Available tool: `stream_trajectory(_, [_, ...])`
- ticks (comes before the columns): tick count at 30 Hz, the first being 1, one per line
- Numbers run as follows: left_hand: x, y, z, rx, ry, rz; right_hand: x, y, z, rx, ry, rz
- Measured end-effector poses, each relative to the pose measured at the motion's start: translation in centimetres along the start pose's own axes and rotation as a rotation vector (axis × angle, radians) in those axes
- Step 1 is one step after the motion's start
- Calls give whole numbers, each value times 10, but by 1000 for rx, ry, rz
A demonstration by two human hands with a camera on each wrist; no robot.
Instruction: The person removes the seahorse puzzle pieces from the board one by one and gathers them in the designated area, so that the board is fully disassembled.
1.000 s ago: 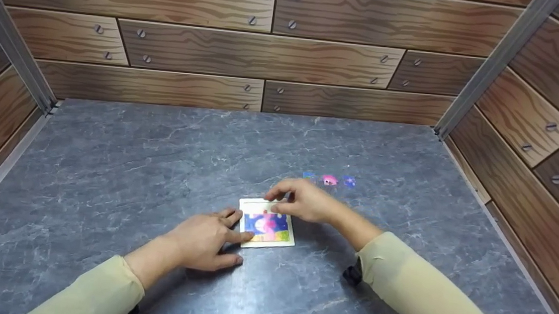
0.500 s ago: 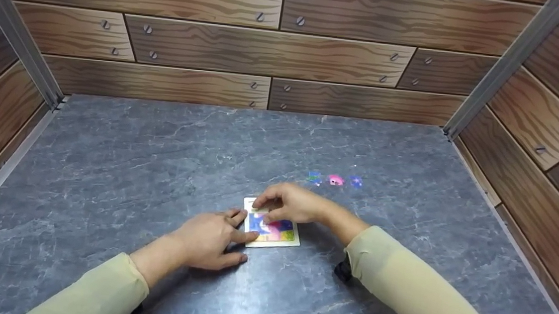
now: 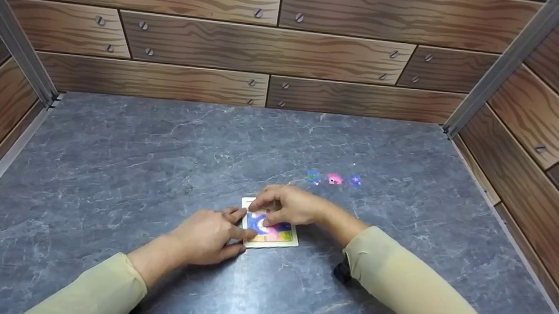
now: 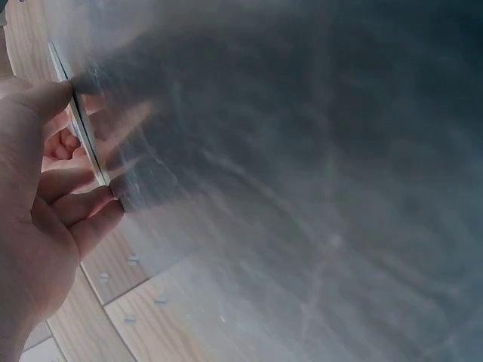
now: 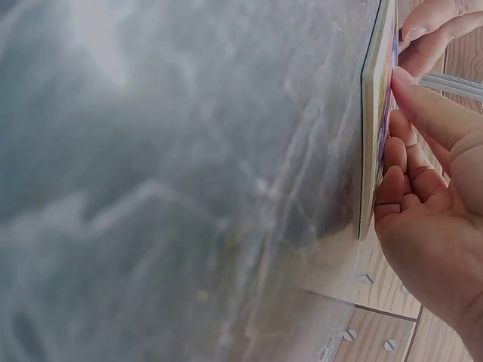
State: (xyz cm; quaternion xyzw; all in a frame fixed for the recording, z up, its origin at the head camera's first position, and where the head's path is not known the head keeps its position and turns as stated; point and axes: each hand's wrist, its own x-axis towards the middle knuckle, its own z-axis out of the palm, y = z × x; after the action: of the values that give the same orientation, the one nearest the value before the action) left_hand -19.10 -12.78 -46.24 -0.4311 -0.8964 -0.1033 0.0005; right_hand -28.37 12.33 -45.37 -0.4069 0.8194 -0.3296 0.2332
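Observation:
A small picture jigsaw in a pale frame (image 3: 283, 245) lies flat on the table, with blue, pink, yellow and green printed on it. My left hand (image 3: 206, 236) steadies its left side, the index fingertip on the picture and the thumb by the near corner. The left wrist view has the left hand (image 4: 45, 158) at the frame's edge, fingertips down on the table. My right hand (image 3: 295, 205) reaches over the upper part, thumb on the picture and bent fingers at the upper left. In the right wrist view, the right hand's thumb (image 5: 434, 109) touches the picture. The fingers hide part of the jigsaw.
Beyond the right hand lie three loose jigsaw pieces: a blue-green piece (image 3: 313, 176), a pink piece (image 3: 335, 179) and a blue-purple piece (image 3: 355, 181). The grey marbled table (image 3: 159, 157) is enclosed by wood-patterned walls (image 3: 193, 43) at the back and sides.
My right hand has moved left and slightly nearer over the jigsaw, from its upper right to its upper left. The left thumb has drawn up to the frame's near corner.

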Motion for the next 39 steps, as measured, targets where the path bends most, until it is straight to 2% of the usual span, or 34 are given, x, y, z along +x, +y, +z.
stream_trajectory(6, [0,2,-1,-3,-53,-43,1,-1,1,2,-30,30])
stream_trajectory(18, [2,4,-2,-16,-69,-88,1,-1,1,6,-30,22])
stream_trajectory(25, [3,4,-1,-47,-65,-94,0,-1,0,12,-32,19])
stream_trajectory(39, [2,4,0,-29,-65,-89,3,3,2,16,-35,13])
